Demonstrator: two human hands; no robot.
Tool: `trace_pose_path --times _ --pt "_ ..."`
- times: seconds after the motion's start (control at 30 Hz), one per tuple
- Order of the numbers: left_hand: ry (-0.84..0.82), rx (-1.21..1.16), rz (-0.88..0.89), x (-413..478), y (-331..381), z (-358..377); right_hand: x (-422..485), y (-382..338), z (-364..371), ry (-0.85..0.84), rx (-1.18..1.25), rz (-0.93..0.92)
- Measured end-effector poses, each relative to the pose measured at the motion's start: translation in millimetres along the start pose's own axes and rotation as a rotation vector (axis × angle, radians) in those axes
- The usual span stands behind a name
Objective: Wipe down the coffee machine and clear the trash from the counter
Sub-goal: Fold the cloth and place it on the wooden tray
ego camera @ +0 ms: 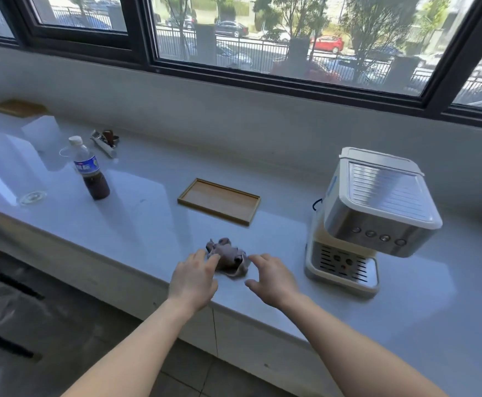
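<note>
A crumpled greyish-pink cloth (228, 256) lies on the white counter (136, 224) near its front edge. My left hand (194, 277) hovers at the cloth's left side with its fingertips touching or nearly touching it, fingers apart. My right hand (271, 277) is just right of the cloth, fingers spread and curved, holding nothing. The cream and steel coffee machine (368, 222) stands upright to the right of both hands. At the far left stands a capped plastic bottle (90, 170) with dark liquid, and behind it lie small wrappers and scraps (105, 141).
An empty wooden tray (219, 202) sits behind the cloth. A second wooden tray (19, 108) and a white container (43, 131) are at the far left, with a clear glass (32, 197) near the edge. A bin with a plastic liner (2, 305) stands on the floor at left.
</note>
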State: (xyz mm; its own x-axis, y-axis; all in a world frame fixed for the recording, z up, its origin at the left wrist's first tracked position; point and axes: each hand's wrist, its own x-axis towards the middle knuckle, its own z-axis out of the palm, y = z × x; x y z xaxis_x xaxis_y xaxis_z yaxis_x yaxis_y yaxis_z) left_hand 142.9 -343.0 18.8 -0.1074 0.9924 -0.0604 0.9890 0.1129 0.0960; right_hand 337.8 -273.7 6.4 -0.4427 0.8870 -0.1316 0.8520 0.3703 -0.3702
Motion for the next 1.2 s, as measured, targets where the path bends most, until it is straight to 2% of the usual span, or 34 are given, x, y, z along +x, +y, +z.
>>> trace_pose_path --times 0.3,0.47,0.63,0.93,1.2 --pt "-0.096 -0.037 0.019 67.2 -18.3 20.6 65.8 4.8 16.0 -0.138 0.012 -0.060" --pt "-0.188 -0.092 0.072 92.2 -28.3 25.9 82.7 2.6 24.1 -0.153 0.052 -0.074" --pt "-0.313 -0.102 0.200 113.1 -42.4 36.4 96.1 -7.0 33.4 -0.151 0.045 -0.089" --pt "-0.328 -0.048 0.488 149.9 -62.7 48.9 112.4 -25.7 43.6 -0.162 -0.059 0.023" --pt "-0.354 -0.067 0.579 182.2 -77.6 43.9 134.4 -39.8 37.2 -0.120 -0.061 0.089"
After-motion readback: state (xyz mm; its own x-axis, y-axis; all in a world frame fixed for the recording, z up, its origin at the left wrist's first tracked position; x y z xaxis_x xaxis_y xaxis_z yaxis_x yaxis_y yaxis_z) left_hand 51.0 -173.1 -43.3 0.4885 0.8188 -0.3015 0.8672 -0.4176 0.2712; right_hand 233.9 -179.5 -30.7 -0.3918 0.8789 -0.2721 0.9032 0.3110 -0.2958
